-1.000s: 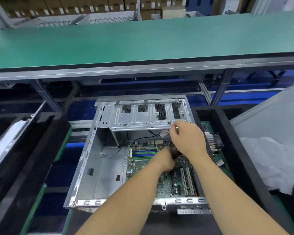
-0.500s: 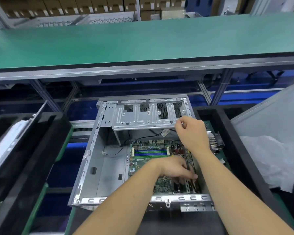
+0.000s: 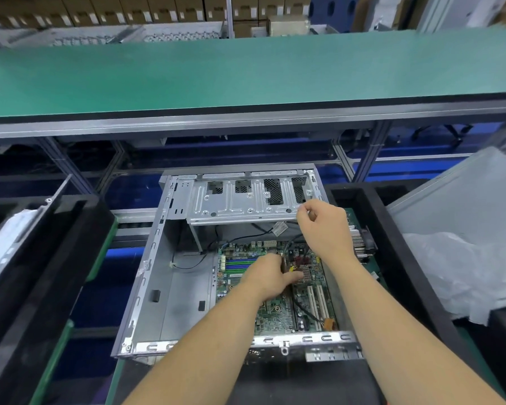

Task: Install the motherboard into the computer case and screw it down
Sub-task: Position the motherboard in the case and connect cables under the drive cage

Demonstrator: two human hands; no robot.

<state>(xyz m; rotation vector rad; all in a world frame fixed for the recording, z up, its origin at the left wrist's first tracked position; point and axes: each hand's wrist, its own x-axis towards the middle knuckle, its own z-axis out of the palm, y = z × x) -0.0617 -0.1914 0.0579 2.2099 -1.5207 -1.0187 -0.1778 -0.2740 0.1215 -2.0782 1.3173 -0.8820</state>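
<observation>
Open computer case [image 3: 158,287] lies on the near conveyor, motherboard [image 3: 278,314] flat inside its right half. Left hand [image 3: 268,277] sits over the board centre, fingers curled round a black cable [image 3: 303,311]. Right hand [image 3: 326,226] farther back, fingertips pinched at the drive cage [image 3: 240,203] near edge; held item unclear. Green workbench [image 3: 246,71] beyond.

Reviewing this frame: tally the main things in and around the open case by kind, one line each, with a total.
Computer case: 1
Motherboard lying inside the case: 1
White expansion slots on the board: 2
Bare hands, left hand and right hand: 2
Black foam trays, one to the left and one to the right: 2
Total: 8
</observation>
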